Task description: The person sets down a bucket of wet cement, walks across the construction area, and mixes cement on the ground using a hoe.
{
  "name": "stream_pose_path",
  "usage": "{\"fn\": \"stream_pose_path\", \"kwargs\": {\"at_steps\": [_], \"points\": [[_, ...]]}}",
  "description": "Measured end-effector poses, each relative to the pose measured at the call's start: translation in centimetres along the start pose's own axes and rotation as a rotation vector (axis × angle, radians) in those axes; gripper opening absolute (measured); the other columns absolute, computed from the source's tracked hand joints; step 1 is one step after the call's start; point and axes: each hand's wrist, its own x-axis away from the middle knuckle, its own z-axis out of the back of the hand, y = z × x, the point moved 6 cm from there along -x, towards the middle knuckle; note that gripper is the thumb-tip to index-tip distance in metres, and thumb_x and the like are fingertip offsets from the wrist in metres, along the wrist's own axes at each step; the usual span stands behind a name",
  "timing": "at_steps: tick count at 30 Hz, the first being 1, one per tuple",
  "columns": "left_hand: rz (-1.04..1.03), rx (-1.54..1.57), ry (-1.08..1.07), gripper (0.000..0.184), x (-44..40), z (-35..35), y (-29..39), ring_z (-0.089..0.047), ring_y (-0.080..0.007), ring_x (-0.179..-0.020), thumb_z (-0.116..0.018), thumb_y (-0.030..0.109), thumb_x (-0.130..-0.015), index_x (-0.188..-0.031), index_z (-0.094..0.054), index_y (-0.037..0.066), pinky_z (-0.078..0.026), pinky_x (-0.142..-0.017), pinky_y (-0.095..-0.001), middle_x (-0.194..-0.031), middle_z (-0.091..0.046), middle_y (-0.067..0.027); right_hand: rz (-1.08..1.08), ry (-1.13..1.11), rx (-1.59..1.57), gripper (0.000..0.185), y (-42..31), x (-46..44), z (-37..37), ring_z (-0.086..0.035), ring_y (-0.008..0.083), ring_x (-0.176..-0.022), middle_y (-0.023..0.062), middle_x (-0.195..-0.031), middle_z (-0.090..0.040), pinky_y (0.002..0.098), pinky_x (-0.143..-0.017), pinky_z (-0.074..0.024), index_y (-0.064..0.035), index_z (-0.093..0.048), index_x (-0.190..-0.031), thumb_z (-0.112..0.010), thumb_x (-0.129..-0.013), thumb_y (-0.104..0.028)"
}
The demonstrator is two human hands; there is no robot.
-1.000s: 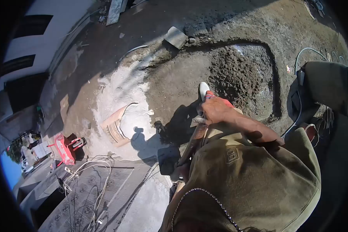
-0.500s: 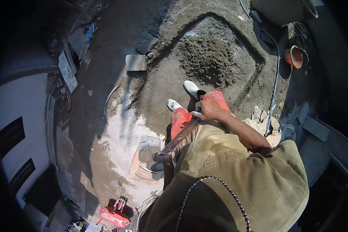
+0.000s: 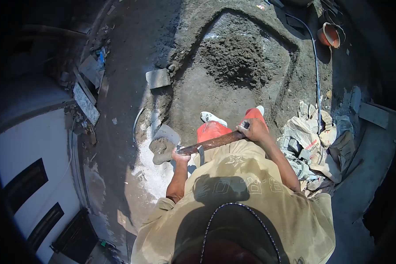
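Observation:
A shovel's brown wooden handle (image 3: 215,143) lies across the front of my body. My left hand (image 3: 181,155) is wrapped round its lower part, near the blade. My right hand (image 3: 254,130) grips the handle's other end. The shovel blade (image 3: 166,134), on the left, carries a small heap of grey-brown material (image 3: 161,145). Beyond my white boots (image 3: 213,118), a dark mound of wet mortar (image 3: 235,61) sits inside a shallow ridged pit. The blade is apart from the mound.
A concrete block (image 3: 158,78) lies at the pit's left edge. White powder (image 3: 152,178) covers ground at the left. Crumpled sacks (image 3: 312,143) lie at the right, beside a hose (image 3: 317,70). An orange bucket (image 3: 329,35) lies farther back.
The view has turned and shifted. The shovel, held low by the powder bag half a second ago, is now raised across my body, its loaded blade at the left.

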Motion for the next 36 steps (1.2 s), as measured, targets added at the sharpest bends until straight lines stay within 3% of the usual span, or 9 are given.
{"fn": "stream_pose_path", "kwargs": {"at_steps": [1,3,5,8,20,27,31,35,36], "points": [[-0.001,-0.023,-0.006,0.032,-1.2,-0.1,-0.2,-0.053,-0.0274,-0.074,-0.045,0.040,-0.075,-0.082,-0.051,0.009,-0.044,-0.071,-0.0466,-0.079,-0.055,-0.0087,-0.027,0.028,-0.001,0.032,0.8,0.5,0.7,-0.059,0.0271,-0.059,0.0129,-0.065,-0.062,0.0375,-0.058,-0.0453,-0.0054,-0.064,-0.073,-0.065,-0.075,-0.038],[0.024,-0.094,-0.027,0.046,-2.6,0.1,-1.2,-0.053,-0.0341,-0.087,-0.045,0.045,-0.076,-0.094,-0.053,0.004,-0.040,-0.083,-0.0533,-0.093,-0.057,-0.0159,-0.044,0.075,-0.021,0.037,2.6,1.2,1.6,-0.060,0.0313,-0.063,0.0162,-0.068,-0.062,0.0409,-0.061,-0.0454,-0.0044,-0.064,-0.073,-0.063,-0.075,-0.041],[0.068,-0.197,-0.085,0.052,-2.1,-0.6,-2.4,-0.050,-0.0383,-0.097,-0.043,0.046,-0.076,-0.101,-0.052,0.001,-0.036,-0.088,-0.0564,-0.104,-0.055,-0.0202,-0.054,0.095,-0.002,0.040,3.8,1.9,3.1,-0.060,0.0339,-0.065,0.0189,-0.069,-0.062,0.0427,-0.063,-0.0456,-0.0036,-0.065,-0.074,-0.062,-0.074,-0.043],[-0.027,-0.343,-0.104,0.057,-2.2,-0.5,-3.5,-0.049,-0.0391,-0.101,-0.044,0.047,-0.075,-0.108,-0.050,0.000,-0.036,-0.090,-0.0546,-0.111,-0.052,-0.0211,-0.081,0.073,-0.004,0.040,5.1,2.9,6.1,-0.061,0.0358,-0.067,0.0203,-0.071,-0.062,0.0435,-0.065,-0.0464,-0.0036,-0.065,-0.076,-0.062,-0.073,-0.044],[-0.093,-0.416,0.085,0.053,8.3,-3.4,-18.4,-0.051,-0.0385,-0.096,-0.044,0.045,-0.076,-0.103,-0.052,0.001,-0.038,-0.087,-0.0546,-0.105,-0.054,-0.0204,0.053,0.018,-0.045,0.041,18.6,1.6,14.9,-0.062,0.0357,-0.069,0.0196,-0.071,-0.063,0.0434,-0.065,-0.0483,-0.0033,-0.066,-0.076,-0.063,-0.071,-0.044],[-0.073,-0.372,0.134,0.050,11.3,-7.7,-24.1,-0.052,-0.0381,-0.094,-0.044,0.045,-0.076,-0.100,-0.053,0.001,-0.038,-0.085,-0.0546,-0.102,-0.056,-0.0199,0.230,-0.001,0.018,0.044,16.1,-3.3,20.4,-0.059,0.0374,-0.062,0.0210,-0.065,-0.060,0.0449,-0.060,-0.0465,-0.0010,-0.064,-0.071,-0.063,-0.070,-0.045],[-0.045,-0.387,0.134,0.049,10.9,-12.1,-25.0,-0.052,-0.0379,-0.092,-0.044,0.044,-0.076,-0.098,-0.054,0.002,-0.039,-0.084,-0.0547,-0.100,-0.056,-0.0197,0.167,0.044,0.057,0.042,16.4,-5.9,21.7,-0.061,0.0362,-0.068,0.0184,-0.068,-0.062,0.0435,-0.063,-0.0483,-0.0013,-0.064,-0.074,-0.063,-0.071,-0.043],[-0.008,-0.465,0.112,0.047,9.2,-18.3,-24.7,-0.053,-0.0377,-0.091,-0.044,0.044,-0.076,-0.096,-0.054,0.002,-0.039,-0.083,-0.0547,-0.098,-0.057,-0.0195,0.077,0.145,0.057,0.050,16.2,-8.3,24.8,-0.061,0.0346,-0.065,0.0172,-0.068,-0.062,0.0429,-0.061,-0.0475,-0.0026,-0.065,-0.071,-0.066,-0.066,-0.052],[0.005,-0.479,0.107,0.047,8.8,-20.0,-24.8,-0.053,-0.0377,-0.091,-0.044,0.044,-0.076,-0.096,-0.054,0.002,-0.040,-0.083,-0.0547,-0.097,-0.057,-0.0194,0.144,0.138,0.036,0.054,15.5,-7.6,26.1,-0.061,0.0344,-0.068,0.0172,-0.069,-0.062,0.0426,-0.062,-0.0477,-0.0023,-0.065,-0.072,-0.069,-0.062,-0.056]]}}
